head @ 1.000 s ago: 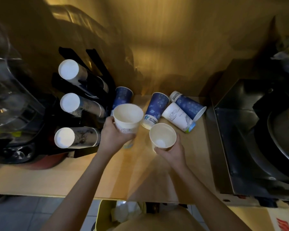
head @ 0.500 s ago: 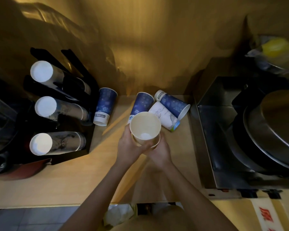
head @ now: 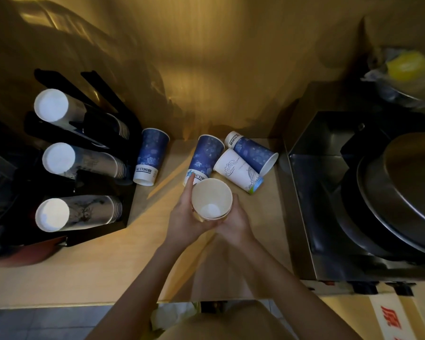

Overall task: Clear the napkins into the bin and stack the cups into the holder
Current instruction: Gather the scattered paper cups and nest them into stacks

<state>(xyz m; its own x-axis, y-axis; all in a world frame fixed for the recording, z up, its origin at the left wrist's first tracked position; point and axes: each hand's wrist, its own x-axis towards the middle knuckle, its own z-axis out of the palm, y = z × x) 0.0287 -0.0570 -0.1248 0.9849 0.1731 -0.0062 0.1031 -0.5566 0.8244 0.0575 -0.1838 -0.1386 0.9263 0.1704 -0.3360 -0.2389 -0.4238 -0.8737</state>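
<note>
Both hands, left hand (head: 185, 217) and right hand (head: 233, 220), have fingers wrapped round the nested white cups (head: 211, 201), mouth up over the table (head: 84, 271). The cup holder (head: 101, 182) sits well off to the left, tubes lying sideways, so left hand's nearer.

The surface (head: 88, 271) lies bare along its near edge and in a diagonal lane between the upside-down blue cup (head: 149, 157) and the second inverted blue cup (head: 205, 158). The left side is walled off by the black cup holder (head: 101, 217), its three stacks pointing near-left. At far centre, a lying white cup (head: 238, 170) and a lying blue cup (head: 254, 153) crowd together, touching. The right is blocked by the metal box (head: 302, 217). Both hands (head: 187, 217) fill the centre, clasping the nested cups (head: 211, 198).
</note>
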